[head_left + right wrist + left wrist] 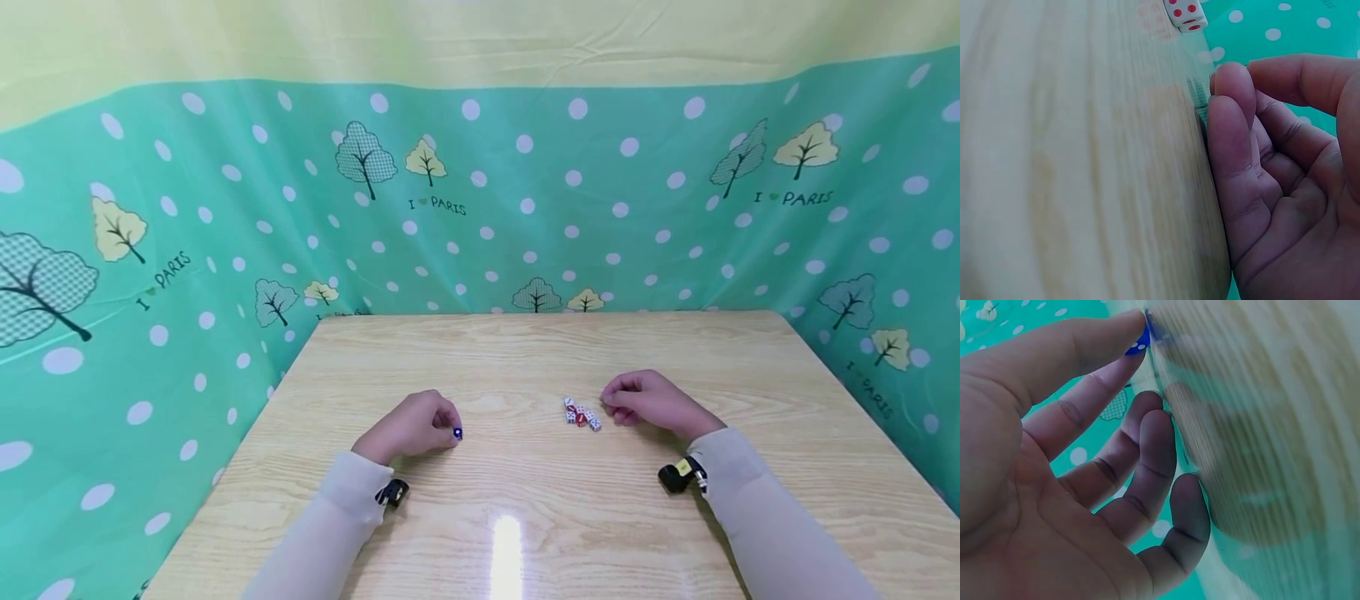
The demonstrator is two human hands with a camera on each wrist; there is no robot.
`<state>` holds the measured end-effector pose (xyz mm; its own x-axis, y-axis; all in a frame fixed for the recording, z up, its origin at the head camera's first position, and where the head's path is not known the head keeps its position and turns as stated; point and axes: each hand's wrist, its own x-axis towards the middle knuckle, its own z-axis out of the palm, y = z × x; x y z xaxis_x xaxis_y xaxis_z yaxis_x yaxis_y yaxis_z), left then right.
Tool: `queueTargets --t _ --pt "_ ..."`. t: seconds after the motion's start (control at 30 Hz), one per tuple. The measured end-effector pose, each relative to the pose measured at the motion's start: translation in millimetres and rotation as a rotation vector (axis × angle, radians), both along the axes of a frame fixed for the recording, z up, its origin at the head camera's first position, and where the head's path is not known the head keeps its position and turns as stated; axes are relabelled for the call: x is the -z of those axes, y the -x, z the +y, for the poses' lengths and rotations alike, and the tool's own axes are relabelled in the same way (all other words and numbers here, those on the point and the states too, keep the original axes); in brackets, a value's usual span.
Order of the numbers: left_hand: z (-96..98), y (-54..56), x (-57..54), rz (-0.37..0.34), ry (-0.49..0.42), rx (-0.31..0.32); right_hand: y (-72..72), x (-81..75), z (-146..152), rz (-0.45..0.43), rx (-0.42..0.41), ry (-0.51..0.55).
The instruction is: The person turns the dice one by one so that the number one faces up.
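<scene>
Between its thumb and index finger, my left hand point(415, 425) pinches a small blue die point(1140, 342) with white pips, low at the tabletop. The left hand's other fingers curl loosely beside the wood in the left wrist view. My right hand point(651, 403) rests side-down on the table, its fingers loosely bent and the thumb close to the index fingertip. Nothing shows in its grasp. Just left of it lies a small cluster of white dice point(595, 424) and red dice point(581, 420). One white die with red pips point(1185, 14) appears beyond the fingertips in the right wrist view.
The light wooden table point(480, 358) reaches back to a green curtain point(480, 208) with dots and trees, which also hangs along both sides. A bright light reflection lies on the front of the tabletop. Each wrist carries a small black camera point(677, 476).
</scene>
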<state>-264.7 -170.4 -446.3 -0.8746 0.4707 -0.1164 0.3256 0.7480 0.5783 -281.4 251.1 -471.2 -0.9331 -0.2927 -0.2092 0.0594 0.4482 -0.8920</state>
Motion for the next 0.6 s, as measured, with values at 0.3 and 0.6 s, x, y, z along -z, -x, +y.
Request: queueTargets --t 0.3,0.6 --pt "11.7 -11.7 -0.3 0.023 0.017 0.065 -2.6 0.6 -1 0.008 -0.005 -0.006" --pt "26.7 -26.4 0.5 0.001 -0.010 0.155 -5.2 1.8 -4 0.047 0.003 -0.053"
